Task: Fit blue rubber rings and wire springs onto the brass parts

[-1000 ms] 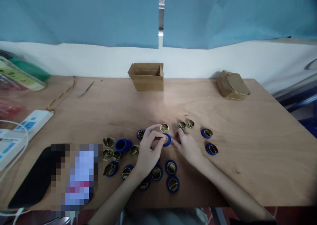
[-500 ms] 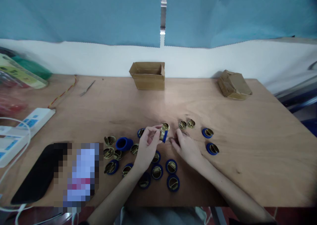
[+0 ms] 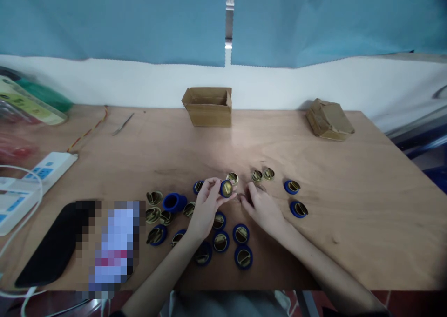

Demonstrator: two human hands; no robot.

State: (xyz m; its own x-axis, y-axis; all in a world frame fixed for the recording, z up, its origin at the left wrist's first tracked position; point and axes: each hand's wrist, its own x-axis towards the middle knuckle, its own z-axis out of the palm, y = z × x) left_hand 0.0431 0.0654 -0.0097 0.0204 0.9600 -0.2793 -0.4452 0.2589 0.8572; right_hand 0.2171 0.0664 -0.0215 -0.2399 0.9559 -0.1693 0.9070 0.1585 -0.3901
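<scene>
In my left hand (image 3: 208, 200) is a round brass fitting with a blue ring (image 3: 226, 188), pinched between thumb and fingers, its brass face turned toward me. Close by on the right, my right hand (image 3: 260, 203) is closed, thumb against the fingers, over something thin and metallic that I cannot make out. A plain brass fitting (image 3: 232, 178) sits just beyond the held one. Two more, a brass fitting (image 3: 256, 175) and its neighbour (image 3: 268, 173), lie beyond my right hand. Several blue-ringed fittings (image 3: 241, 233) are spread below my hands.
Left of my hands lie a blue cylinder (image 3: 174, 202) and loose brass fittings (image 3: 154, 197). Two blue-ringed fittings (image 3: 299, 209) are at right. An open cardboard box (image 3: 210, 116) and a crumpled box (image 3: 330, 120) stand behind. Tweezers (image 3: 123, 124), a power strip (image 3: 52, 168) and phone (image 3: 52, 242) are left.
My left hand has turned the blue-ringed fitting from edge-on so that its brass face shows. My right hand has stayed nearly in place.
</scene>
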